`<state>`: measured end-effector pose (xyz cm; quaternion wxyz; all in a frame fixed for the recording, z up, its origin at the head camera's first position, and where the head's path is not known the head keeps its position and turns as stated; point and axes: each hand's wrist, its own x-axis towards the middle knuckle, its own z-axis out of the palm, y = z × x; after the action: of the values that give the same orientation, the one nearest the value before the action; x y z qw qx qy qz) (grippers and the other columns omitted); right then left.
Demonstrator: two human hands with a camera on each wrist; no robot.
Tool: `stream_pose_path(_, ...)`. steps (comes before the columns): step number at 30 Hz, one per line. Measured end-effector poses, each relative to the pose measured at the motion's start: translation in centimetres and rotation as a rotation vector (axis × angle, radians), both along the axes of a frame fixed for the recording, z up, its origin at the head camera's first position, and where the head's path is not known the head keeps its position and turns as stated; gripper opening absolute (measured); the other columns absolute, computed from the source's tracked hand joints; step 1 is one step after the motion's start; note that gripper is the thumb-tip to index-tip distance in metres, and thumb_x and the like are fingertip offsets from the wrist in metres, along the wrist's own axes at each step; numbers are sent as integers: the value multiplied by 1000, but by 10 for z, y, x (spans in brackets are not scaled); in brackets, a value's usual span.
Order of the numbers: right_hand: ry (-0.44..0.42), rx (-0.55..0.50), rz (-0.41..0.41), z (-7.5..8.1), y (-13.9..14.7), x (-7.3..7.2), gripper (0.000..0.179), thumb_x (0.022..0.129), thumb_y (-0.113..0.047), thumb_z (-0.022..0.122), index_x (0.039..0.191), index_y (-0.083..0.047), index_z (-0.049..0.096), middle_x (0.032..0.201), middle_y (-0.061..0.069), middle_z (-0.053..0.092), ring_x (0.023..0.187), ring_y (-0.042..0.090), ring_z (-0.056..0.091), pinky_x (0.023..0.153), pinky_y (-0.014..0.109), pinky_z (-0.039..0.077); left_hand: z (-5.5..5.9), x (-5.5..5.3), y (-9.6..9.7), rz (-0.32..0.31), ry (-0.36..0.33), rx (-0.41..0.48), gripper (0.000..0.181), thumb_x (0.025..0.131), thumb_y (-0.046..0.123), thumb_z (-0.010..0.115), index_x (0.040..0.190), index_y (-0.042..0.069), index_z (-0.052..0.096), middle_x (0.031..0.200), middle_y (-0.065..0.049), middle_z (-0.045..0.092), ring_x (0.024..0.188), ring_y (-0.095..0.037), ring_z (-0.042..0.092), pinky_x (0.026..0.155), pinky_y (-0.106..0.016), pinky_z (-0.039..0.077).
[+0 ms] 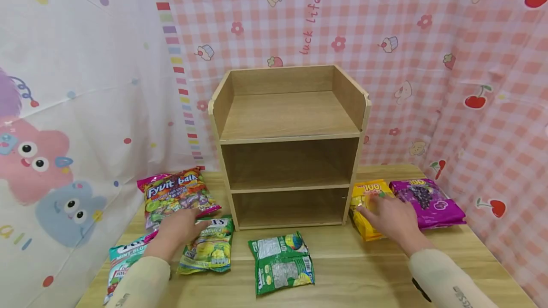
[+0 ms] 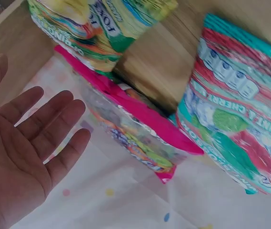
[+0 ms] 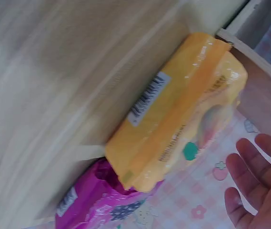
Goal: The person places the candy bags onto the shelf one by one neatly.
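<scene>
My left hand (image 1: 177,229) hovers with fingers extended over the left group of candy bags. Closest to it are a red-and-pink fruit chew bag (image 1: 175,191) and a yellow-green tea candy bag (image 1: 210,248). A teal mint candy bag (image 1: 124,263) lies partly behind my left forearm. In the left wrist view the palm and fingers of that hand are spread and hold nothing. My right hand (image 1: 394,217) reaches over a yellow candy bag (image 1: 364,225), fingers apart. Beside it lies a purple grape candy bag (image 1: 428,203). The right wrist view has the fingers loosely spread, off the yellow bag.
A wooden shelf unit (image 1: 291,184) with two open compartments and a railed top stands at the back middle. In front of it a green candy bag (image 1: 282,263) lies on the wooden table (image 1: 342,274). Patterned curtains (image 1: 299,23) enclose the back and sides.
</scene>
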<state>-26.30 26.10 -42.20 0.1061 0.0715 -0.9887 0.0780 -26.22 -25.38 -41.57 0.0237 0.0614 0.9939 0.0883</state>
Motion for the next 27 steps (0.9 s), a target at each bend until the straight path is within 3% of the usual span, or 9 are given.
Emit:
stream_pose_path(2, -9, -3, 7, 4, -1, 0, 56, 92, -57, 60, 116, -7, 71, 61, 2, 46, 51, 20, 44, 45, 37, 37, 0, 0, -4, 6, -12, -4, 57, 95, 46, 63, 129, -1, 63, 121, -26, 64, 111, -52, 58, 91, -67, 43)
stream_pose_path(4, -25, -8, 14, 9, -3, 0, 56, 91, -56, 61, 116, -6, 71, 62, 3, 50, 51, 21, 46, 44, 36, 36, -1, 0, -7, 0, -7, -6, 56, 95, 45, 64, 127, -1, 64, 119, -25, 65, 108, -51, 59, 90, -66, 45)
stream_pose_path(7, -68, -6, 19, 21, -5, 0, 61, 90, -60, 60, 117, -6, 71, 80, 8, 67, 63, 28, 60, 52, 44, 46, -2, 2, -12, -6, -10, -2, 55, 94, 42, 66, 126, -3, 63, 116, -26, 66, 106, -51, 60, 87, -64, 47)
stream_pose_path(11, -119, -9, 21, 46, -6, -4, 76, 88, -69, 55, 126, -4, 67, 97, 11, 72, 79, 36, 66, 61, 49, 51, 0, 3, -17, -8, -27, -3, 54, 94, 40, 67, 125, -4, 63, 115, -27, 65, 105, -51, 60, 86, -65, 47)
stream_pose_path(13, -121, -18, 21, 63, -5, -5, 83, 87, -74, 53, 129, -4, 65, 100, 14, 72, 82, 37, 66, 58, 45, 50, 1, 3, -18, -9, -36, -10, 53, 94, 39, 66, 124, -4, 63, 113, -27, 66, 103, -51, 60, 85, -64, 48)
stream_pose_path(17, -44, -4, 44, 103, -2, -9, 85, 87, -75, 51, 134, -4, 61, 117, 22, 68, 89, 43, 65, 61, 47, 51, 2, 3, -21, 6, -63, -13, 53, 95, 38, 64, 126, -5, 61, 114, -28, 65, 104, -53, 59, 86, -66, 47)
stream_pose_path(21, 38, 43, 52, 145, 0, -14, 88, 87, -76, 47, 138, -5, 56, 122, 27, 64, 95, 48, 63, 72, 58, 50, 3, 2, -23, 19, -83, -13, 56, 96, 39, 63, 129, -6, 59, 118, -30, 63, 108, -55, 57, 89, -66, 45)
stream_pose_path(27, 58, 56, 40, 195, -2, -18, 94, 88, -75, 47, 149, -4, 41, 141, 30, 48, 116, 54, 52, 84, 68, 45, 3, -1, -24, 14, -88, -29, 56, 96, 40, 63, 128, -6, 60, 117, -30, 64, 108, -54, 57, 89, -66, 45)
